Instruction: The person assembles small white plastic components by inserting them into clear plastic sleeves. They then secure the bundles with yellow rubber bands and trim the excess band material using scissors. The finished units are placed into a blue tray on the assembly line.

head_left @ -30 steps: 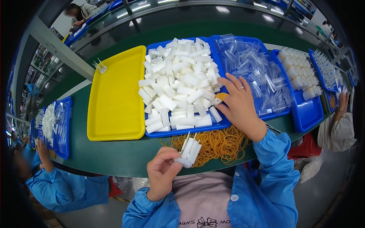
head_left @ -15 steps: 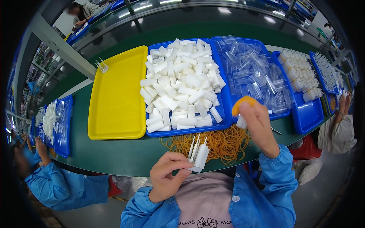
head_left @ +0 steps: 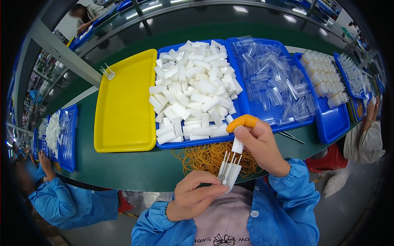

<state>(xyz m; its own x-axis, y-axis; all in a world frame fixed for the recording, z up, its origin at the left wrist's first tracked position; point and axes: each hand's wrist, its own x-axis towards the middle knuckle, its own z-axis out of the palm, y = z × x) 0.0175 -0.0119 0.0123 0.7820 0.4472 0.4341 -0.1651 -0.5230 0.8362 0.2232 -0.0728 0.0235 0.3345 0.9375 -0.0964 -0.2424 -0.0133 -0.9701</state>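
Observation:
My left hand (head_left: pixel 196 194) pinches the base of a white pronged part (head_left: pixel 232 172), its thin pins pointing up and away from me. A white block sits along one side of it. Just above the pins, my right hand (head_left: pixel 264 146) grips a small white block (head_left: pixel 237 146) between thumb and forefinger. An orange finger cot (head_left: pixel 243 120) covers that forefinger. The block's lower end is close to the pin tips; whether they touch I cannot tell. A pile of orange rubber bands (head_left: pixel 197 160) lies behind and partly under the hands.
A blue tray heaped with white blocks (head_left: pixel 193 90) stands ahead, with a yellow tray (head_left: pixel 127 110) to its left holding one pronged part (head_left: pixel 108 74). Clear plastic sleeves (head_left: pixel 275 82) fill another blue tray. Tweezers (head_left: pixel 292 137) lie at right. A co-worker's blue sleeve (head_left: pixel 53 201) shows at left.
My right hand has come left and down, bringing its white block from beside the sleeve tray to the pins. The left hand has shifted slightly right with the pronged part.

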